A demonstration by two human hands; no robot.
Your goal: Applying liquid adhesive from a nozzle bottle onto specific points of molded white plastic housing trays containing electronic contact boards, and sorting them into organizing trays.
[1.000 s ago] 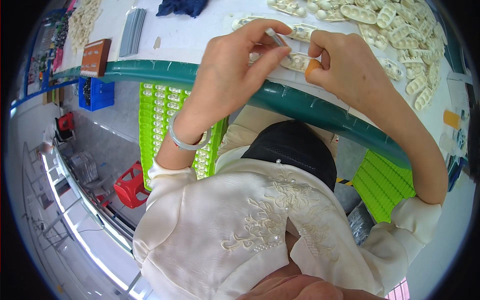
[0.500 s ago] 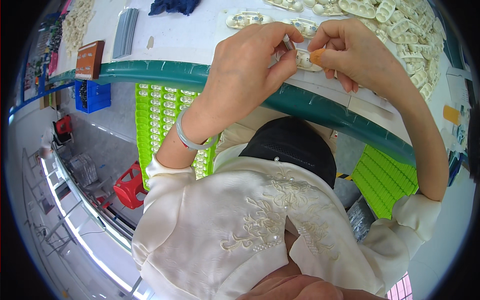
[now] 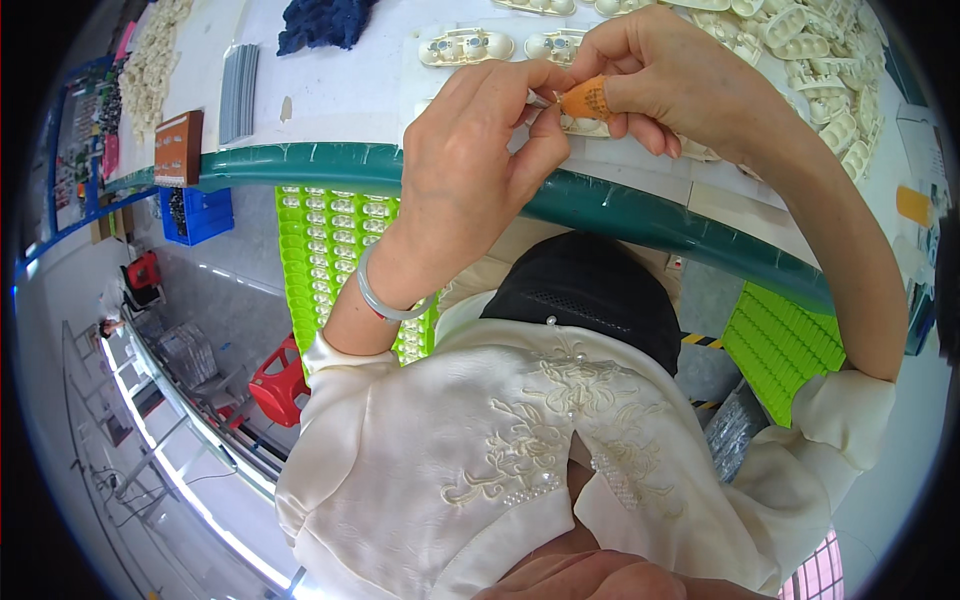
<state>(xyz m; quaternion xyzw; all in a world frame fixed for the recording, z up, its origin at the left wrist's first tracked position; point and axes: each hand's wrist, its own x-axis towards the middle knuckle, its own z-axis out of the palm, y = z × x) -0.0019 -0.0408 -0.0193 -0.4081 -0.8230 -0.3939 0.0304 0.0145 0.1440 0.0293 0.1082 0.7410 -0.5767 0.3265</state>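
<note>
My left hand (image 3: 460,140) is closed, with thumb and forefinger pinching a slim silver piece (image 3: 537,99) above the table's near edge. Right beside it is my right hand (image 3: 675,85), its fingers bent together at the silver piece's tip. An orange wrap (image 3: 584,99) covers the end of a right digit, apparently the thumb. Anything tiny between the right fingertips is too small to make out. Behind the hands, cream plastic housings with small fitted parts lie in rows, among them a left housing (image 3: 466,46) and a middle housing (image 3: 553,46). Another is partly hidden beneath my fingers.
Cream housings lie heaped (image 3: 825,95) at right. Further left are a dark blue cloth (image 3: 322,24), grey strips (image 3: 238,92) and a brown block (image 3: 178,148). Below the green table edge (image 3: 300,162) are a filled green tray (image 3: 335,240), another green tray (image 3: 785,335), a blue bin (image 3: 205,212) and a red stool (image 3: 278,388).
My right hand has come leftward to meet the left, so the orange-wrapped digit now touches or nearly touches the silver piece. The whole view has shifted slightly.
</note>
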